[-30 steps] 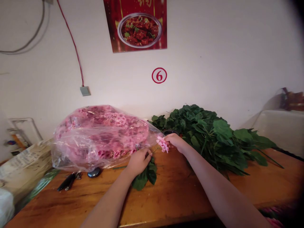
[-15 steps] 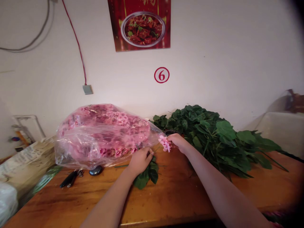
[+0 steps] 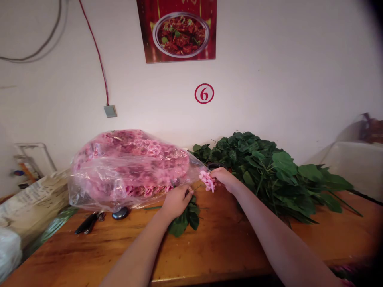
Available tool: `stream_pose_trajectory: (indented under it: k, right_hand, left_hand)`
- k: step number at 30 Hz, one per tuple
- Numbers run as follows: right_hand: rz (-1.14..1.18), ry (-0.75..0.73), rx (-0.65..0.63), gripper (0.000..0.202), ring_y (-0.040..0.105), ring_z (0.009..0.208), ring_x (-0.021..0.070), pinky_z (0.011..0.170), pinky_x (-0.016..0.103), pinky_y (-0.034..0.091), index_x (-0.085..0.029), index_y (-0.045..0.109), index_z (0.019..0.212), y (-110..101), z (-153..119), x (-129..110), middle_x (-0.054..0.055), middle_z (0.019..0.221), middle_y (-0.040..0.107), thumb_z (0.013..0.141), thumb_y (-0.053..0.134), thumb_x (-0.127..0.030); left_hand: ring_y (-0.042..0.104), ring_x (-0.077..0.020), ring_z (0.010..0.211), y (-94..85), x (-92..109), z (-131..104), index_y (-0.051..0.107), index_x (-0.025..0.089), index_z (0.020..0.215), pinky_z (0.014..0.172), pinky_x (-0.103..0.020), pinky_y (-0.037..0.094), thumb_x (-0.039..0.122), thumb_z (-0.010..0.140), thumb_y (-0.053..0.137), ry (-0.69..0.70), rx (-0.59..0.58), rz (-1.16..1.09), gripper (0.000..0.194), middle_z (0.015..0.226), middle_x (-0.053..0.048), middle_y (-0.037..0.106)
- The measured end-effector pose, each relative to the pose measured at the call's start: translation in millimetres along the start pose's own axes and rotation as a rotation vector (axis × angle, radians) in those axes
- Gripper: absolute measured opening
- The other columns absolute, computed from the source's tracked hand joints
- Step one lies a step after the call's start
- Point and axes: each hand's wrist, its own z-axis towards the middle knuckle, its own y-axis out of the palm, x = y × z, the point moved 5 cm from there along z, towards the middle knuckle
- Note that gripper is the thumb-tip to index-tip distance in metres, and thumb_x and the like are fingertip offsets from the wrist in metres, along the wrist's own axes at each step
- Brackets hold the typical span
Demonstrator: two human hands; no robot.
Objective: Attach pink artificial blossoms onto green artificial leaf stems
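Left hand (image 3: 177,202), its palm side hidden, grip closed on a leafy sprig (image 3: 187,217) at the tabletop (image 3: 209,251). Right hand (image 3: 223,177), fingertips partly obscured, pinching a pink flower (image 3: 207,180) beside the bag (image 3: 128,167). The forearms, cut off below, converge forward.

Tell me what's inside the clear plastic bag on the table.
The clear plastic bag holds many pink flowers, visible through the shiny film. The outer blossoms cover the middle and bottom, so what lies deeper can't be seen.
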Motion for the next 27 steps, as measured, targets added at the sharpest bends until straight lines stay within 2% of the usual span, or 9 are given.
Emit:
stream_pose_trajectory:
  k: [3, 6, 8, 11, 13, 15, 18, 22, 27]
  right_hand:
    - [0.005, 0.039, -0.06, 0.013, 0.065, 0.051, 0.019, 0.038, 0.021, 0.041, -0.015, 0.056, 0.061, 6, -3, -2, 0.005, 0.052, 0.063, 0.071, 0.056, -0.022]
    - [0.03, 0.0, -0.161, 0.034, 0.064, 0.051, 0.0189, 0.044, 0.024, 0.046, -0.015, 0.058, 0.074, 17, -12, -13, 0.005, 0.056, 0.065, 0.081, 0.049, -0.047]
    - [0.031, -0.062, -0.267, 0.042, 0.063, 0.051, 0.0185, 0.048, 0.026, 0.049, -0.015, 0.055, 0.083, 25, -21, -22, 0.002, 0.056, 0.064, 0.08, 0.049, -0.057]
    - [-0.007, -0.119, -0.417, 0.044, 0.065, 0.054, 0.0186, 0.052, 0.026, 0.05, -0.016, 0.05, 0.095, 34, -33, -27, -0.001, 0.059, 0.063, 0.071, 0.066, -0.05]
    - [-0.041, -0.125, -0.446, 0.051, 0.066, 0.056, 0.0184, 0.053, 0.025, 0.05, -0.016, 0.048, 0.101, 35, -35, -25, -0.001, 0.062, 0.064, 0.064, 0.074, -0.04]
    - [-0.079, -0.115, -0.45, 0.052, 0.067, 0.058, 0.0192, 0.051, 0.024, 0.05, -0.016, 0.049, 0.101, 33, -33, -20, 0.0, 0.063, 0.066, 0.061, 0.076, -0.034]
    - [-0.112, -0.052, -0.5, 0.043, 0.068, 0.057, 0.0227, 0.049, 0.027, 0.052, -0.014, 0.052, 0.095, 34, -25, -6, 0.003, 0.06, 0.067, 0.063, 0.074, -0.033]
    - [-0.125, 0.001, -0.463, 0.035, 0.066, 0.05, 0.0252, 0.043, 0.032, 0.053, -0.015, 0.054, 0.089, 35, -14, 10, 0.0, 0.048, 0.063, 0.063, 0.071, -0.031]
    - [-0.165, -0.002, -0.404, 0.021, 0.063, 0.044, 0.0241, 0.035, 0.029, 0.049, -0.015, 0.058, 0.076, 41, -10, 19, -0.001, 0.04, 0.057, 0.063, 0.068, -0.029]
  left_hand:
    - [0.058, -0.018, 0.08, -0.7, 0, 0, 0.058, 0.02, 0.083, 0.07, -0.027, 0.038, 0.034, 0.09, 0.04, 0.019, 0.016, 0.005, 0.024, 0.084, -0.004, 0.064]
    - [0.056, -0.0185, 0.084, -4.5, 2, 0, 0.057, 0.02, 0.083, 0.073, -0.027, 0.038, 0.034, 0.091, 0.039, 0.049, 0.064, 0.022, 0.024, 0.085, -0.005, 0.063]
    - [0.054, -0.0192, 0.087, -7.2, 3, 1, 0.056, 0.019, 0.082, 0.077, -0.029, 0.038, 0.033, 0.091, 0.039, 0.08, 0.095, 0.035, 0.024, 0.085, -0.005, 0.061]
    - [0.053, -0.0196, 0.087, -7.9, 3, 1, 0.055, 0.018, 0.081, 0.08, -0.03, 0.038, 0.03, 0.09, 0.039, 0.106, 0.107, 0.03, 0.021, 0.085, -0.006, 0.06]
    - [0.053, -0.0192, 0.084, -5.5, 1, 1, 0.054, 0.018, 0.082, 0.077, -0.03, 0.038, 0.028, 0.09, 0.04, 0.096, 0.08, 0.006, 0.02, 0.084, -0.006, 0.059]
    - [0.054, -0.0184, 0.081, -1.8, -1, 1, 0.054, 0.018, 0.082, 0.073, -0.029, 0.039, 0.027, 0.09, 0.04, 0.07, 0.038, -0.022, 0.019, 0.082, -0.006, 0.06]
    - [0.055, -0.0176, 0.078, 2.9, -3, 1, 0.054, 0.018, 0.082, 0.07, -0.027, 0.039, 0.026, 0.089, 0.04, 0.05, 0.0, -0.059, 0.017, 0.08, -0.004, 0.06]
    - [0.056, -0.0178, 0.078, 7.7, -5, 1, 0.057, 0.018, 0.08, 0.071, -0.027, 0.04, 0.023, 0.086, 0.044, 0.013, -0.034, -0.091, 0.015, 0.081, -0.004, 0.062]
    - [0.057, -0.0168, 0.076, 13.8, -9, 2, 0.059, 0.017, 0.078, 0.068, -0.025, 0.04, 0.021, 0.084, 0.046, 0.006, -0.07, -0.143, 0.014, 0.078, -0.004, 0.063]
